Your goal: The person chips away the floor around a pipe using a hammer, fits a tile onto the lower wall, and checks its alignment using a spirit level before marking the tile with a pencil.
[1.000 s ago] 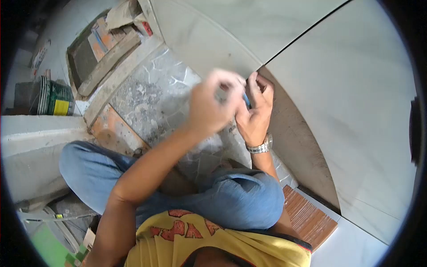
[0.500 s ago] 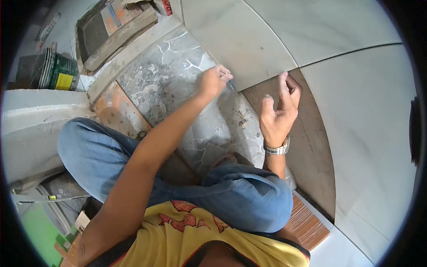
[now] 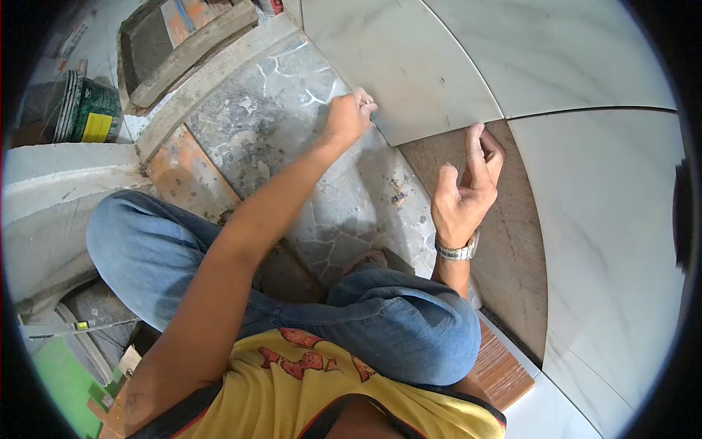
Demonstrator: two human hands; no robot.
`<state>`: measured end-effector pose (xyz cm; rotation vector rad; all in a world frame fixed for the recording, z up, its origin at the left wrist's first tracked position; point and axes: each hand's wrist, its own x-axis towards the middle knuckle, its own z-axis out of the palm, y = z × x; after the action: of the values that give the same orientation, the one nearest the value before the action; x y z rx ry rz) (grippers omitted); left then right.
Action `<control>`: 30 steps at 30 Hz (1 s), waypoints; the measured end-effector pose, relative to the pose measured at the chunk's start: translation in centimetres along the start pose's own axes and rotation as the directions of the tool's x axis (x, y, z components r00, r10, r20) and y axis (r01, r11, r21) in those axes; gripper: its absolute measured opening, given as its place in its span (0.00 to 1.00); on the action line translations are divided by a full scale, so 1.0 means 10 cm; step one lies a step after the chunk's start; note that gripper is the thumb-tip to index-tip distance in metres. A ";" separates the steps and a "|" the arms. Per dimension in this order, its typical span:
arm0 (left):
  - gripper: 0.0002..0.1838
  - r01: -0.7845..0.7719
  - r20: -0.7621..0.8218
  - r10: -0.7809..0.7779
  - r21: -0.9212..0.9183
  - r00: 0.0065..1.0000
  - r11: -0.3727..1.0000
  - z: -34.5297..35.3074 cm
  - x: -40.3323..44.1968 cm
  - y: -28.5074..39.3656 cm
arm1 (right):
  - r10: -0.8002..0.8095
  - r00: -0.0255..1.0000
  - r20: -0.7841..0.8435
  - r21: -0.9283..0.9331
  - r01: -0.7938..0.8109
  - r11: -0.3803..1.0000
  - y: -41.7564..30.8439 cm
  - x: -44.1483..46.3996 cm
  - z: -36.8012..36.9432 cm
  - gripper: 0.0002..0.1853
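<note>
My left hand [image 3: 349, 118] is closed beside the lower left edge of a pale floor tile [image 3: 398, 69]. A slim blue pen-like thing [image 3: 374, 116] pokes out of its fingers; most of it is hidden. My right hand [image 3: 466, 197] is open, thumb and fingers apart and bent, with a metal watch [image 3: 459, 251] on the wrist. Its index fingertip is at the tile's near edge, above a strip of bare brown floor [image 3: 515, 278]. I cannot tell whether that fingertip touches the tile.
Large marbled tiles [image 3: 599, 219] lie on the right. Grey patterned flooring [image 3: 344, 197] with debris spreads before my legs. A stained board [image 3: 190, 175], a green bucket [image 3: 95, 110] and a mortar trough [image 3: 194, 62] stand left. Brown ridged strips [image 3: 504, 366] lie beside my right knee.
My left hand has shifted slightly up along the tile edge, and less of the blue thing shows. My right hand stays near the tile's near edge. The view has shifted a little.
</note>
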<state>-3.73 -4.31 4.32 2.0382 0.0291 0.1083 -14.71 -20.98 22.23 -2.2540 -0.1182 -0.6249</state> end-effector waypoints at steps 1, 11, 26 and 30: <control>0.09 -0.016 -0.006 0.016 0.025 1.000 1.000 -0.07 0.02 0.04 | 0.000 1.000 -0.001 -0.004 0.000 1.000 0.00 0.00 0.00 0.35; 0.08 0.078 0.166 -0.064 -0.080 0.984 0.994 0.16 -0.25 0.17 | -0.030 0.999 -0.020 -0.042 0.029 0.999 0.01 0.01 0.02 0.36; 0.08 -0.045 0.192 0.049 -0.023 0.980 0.999 0.14 -0.25 0.15 | -0.019 1.000 -0.002 -0.021 0.019 1.000 -0.01 0.04 0.02 0.36; 0.08 -0.171 0.062 0.163 0.136 0.985 0.976 0.02 -0.07 0.00 | -0.009 1.000 0.004 -0.006 0.009 1.000 -0.03 0.03 0.01 0.36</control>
<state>-4.37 -4.56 4.17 2.1822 -0.1710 0.1644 -14.43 -20.74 22.51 -2.2616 -0.1293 -0.6263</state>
